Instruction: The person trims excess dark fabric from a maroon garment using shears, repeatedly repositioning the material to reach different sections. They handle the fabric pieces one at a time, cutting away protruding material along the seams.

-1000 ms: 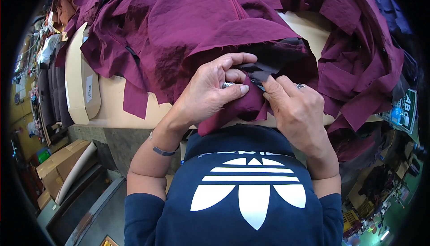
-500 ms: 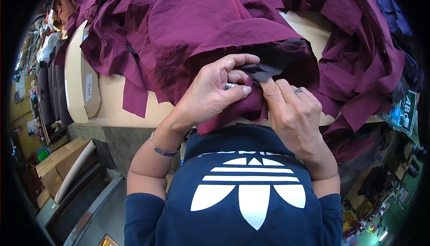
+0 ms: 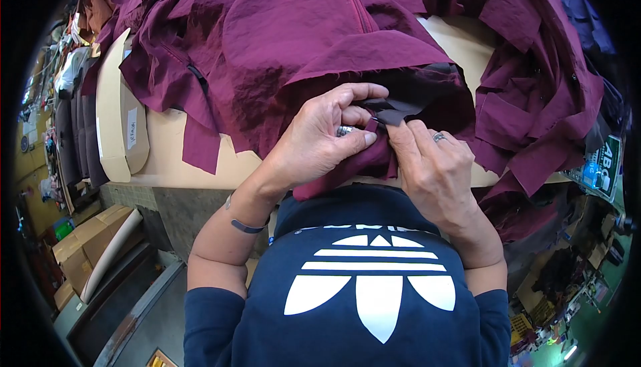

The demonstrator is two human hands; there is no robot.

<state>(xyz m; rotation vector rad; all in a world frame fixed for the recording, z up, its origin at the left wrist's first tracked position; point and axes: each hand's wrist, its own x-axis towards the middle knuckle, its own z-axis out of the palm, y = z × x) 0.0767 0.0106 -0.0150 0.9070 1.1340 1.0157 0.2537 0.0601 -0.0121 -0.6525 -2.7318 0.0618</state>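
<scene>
A large maroon garment (image 3: 274,40) lies spread over the work surface, its near edge turned up to show dark lining (image 3: 437,90). My left hand (image 3: 327,126), with a ring and a wristband, pinches a fold of the maroon fabric between thumb and fingers. Opposite it, my right hand (image 3: 431,160) is closed, its fingertips pressed together at the dark lining. A small shiny glint shows between the two hands, too small to name. What the right fingers grip is hidden.
Tan cardboard (image 3: 180,150) lies under the garment, with a raised, labelled flap (image 3: 127,126) at left. Below left stand a cardboard box (image 3: 90,247) and a pale tube (image 3: 113,253). A green and blue package (image 3: 601,166) lies at the right edge.
My right fingertips have shifted slightly, and a narrow maroon strip now shows more clearly between the hands. My left hand stays almost where it was.
</scene>
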